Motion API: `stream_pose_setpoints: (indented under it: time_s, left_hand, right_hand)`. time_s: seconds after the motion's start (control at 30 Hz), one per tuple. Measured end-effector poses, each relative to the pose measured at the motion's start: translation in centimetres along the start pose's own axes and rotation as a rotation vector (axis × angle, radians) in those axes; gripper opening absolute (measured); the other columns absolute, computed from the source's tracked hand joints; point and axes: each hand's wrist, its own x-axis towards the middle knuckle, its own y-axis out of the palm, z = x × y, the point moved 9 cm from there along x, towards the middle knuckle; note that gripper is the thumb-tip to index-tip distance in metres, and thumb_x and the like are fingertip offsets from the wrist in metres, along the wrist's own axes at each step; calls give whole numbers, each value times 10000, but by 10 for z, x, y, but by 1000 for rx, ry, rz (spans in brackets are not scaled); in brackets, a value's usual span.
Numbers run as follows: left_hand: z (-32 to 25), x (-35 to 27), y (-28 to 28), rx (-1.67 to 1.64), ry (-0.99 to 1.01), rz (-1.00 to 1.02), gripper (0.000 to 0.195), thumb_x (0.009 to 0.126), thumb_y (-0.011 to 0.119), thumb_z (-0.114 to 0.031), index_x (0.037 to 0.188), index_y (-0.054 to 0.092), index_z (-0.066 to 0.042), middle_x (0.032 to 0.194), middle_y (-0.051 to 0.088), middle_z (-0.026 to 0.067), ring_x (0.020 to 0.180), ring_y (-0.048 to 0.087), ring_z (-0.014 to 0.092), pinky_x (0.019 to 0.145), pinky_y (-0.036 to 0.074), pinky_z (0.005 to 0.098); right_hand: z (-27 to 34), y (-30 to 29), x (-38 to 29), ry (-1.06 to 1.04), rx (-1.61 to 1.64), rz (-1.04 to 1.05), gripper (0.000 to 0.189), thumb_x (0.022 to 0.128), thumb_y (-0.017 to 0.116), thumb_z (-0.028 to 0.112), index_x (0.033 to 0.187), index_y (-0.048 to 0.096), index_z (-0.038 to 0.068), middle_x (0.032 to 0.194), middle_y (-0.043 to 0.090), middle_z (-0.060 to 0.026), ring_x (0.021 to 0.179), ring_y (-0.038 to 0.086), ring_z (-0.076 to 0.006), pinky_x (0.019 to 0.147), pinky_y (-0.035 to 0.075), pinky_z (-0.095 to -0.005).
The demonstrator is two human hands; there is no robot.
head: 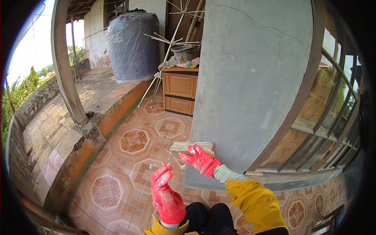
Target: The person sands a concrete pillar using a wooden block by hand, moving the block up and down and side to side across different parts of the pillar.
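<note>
Both hands wear red gloves smeared with whitish material. My right hand (200,160) lies with spread fingers on the face of a flat, worn board-like block (185,148), at the lower corner of the grey plastered wall (249,73); whether the fingers grip it cannot be told. Lower and to the left, my left hand (166,192) is raised above the tiled floor (132,176), its fingers curled inward. Nothing can be made out in it. Small whitish crumbs lie on the tiles near the block.
Ahead stands a brown cabinet (179,91) bearing a bucket (182,53) and cloths, beside a folding metal drying rack (171,42). A large plastic-wrapped tank (133,47) rests on the raised ledge. At left rises a concrete post (66,64); paned windows (320,117) are at right.
</note>
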Motion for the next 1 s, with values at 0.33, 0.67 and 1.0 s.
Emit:
stream_pose_setpoints:
  time_s: [0.33,0.67,1.0]
  left_hand:
    - [22,1,18,-16,-79,21,485,1093,357,-422,1256,593,-30,1392,508,148,1263,562,301,1110,407,439]
    - [17,-2,19,17,-109,-5,522,1096,329,-382,1180,615,46,1299,551,200,1236,547,336,1098,397,448]
    - [30,-6,56,-70,-135,69,450,1086,360,-324,1159,628,30,1272,583,189,1225,555,313,1090,398,438]
  right_hand:
    - [-267,-107,46,738,230,-318,690,797,683,294,1458,506,207,1572,391,-60,1329,393,-441,1107,338,-641]
    - [-92,-39,-6,228,144,-72,586,903,540,259,1487,497,234,1526,448,-50,1314,461,-395,1110,365,-597]
    - [-169,-68,-31,516,252,-301,605,811,673,229,1407,565,239,1499,479,-41,1274,465,-426,1089,386,-598]
